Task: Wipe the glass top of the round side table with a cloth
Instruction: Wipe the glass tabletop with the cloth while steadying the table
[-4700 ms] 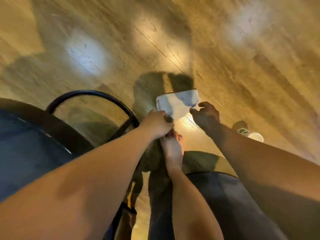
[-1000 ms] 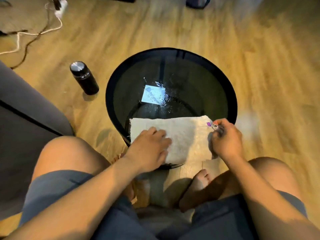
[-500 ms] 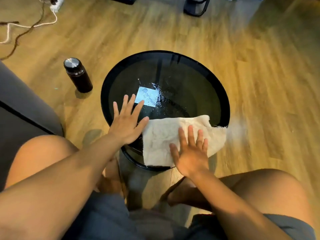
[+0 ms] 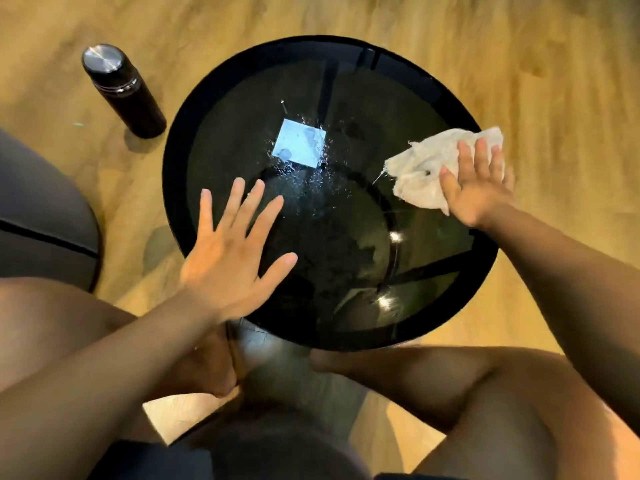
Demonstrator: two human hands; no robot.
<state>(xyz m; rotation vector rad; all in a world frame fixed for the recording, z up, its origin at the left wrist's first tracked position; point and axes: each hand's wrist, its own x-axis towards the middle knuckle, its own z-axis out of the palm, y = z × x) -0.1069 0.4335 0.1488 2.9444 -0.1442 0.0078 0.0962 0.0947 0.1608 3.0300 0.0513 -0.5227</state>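
**Surfaces and materials.** Table point(image 4: 242, 109): top of dark smoked glass, smooth and highly glossy, mirroring a bright square of light, with a black rim around it. Droplets point(image 4: 313, 183): fine wet specks scattered on the glass near its centre. Cloth point(image 4: 419, 168): off-white woven fabric, coarse and matt, crumpled, with frayed threads at the edge and a small hole. Bottle point(image 4: 130, 98): smooth black body with a low sheen. Cap point(image 4: 103, 58): brushed silver metal. Floor point(image 4: 554, 81): yellow-brown wood-grain planks with a satin finish. Seat point(image 4: 38, 216): matt grey upholstery with a dark seam.
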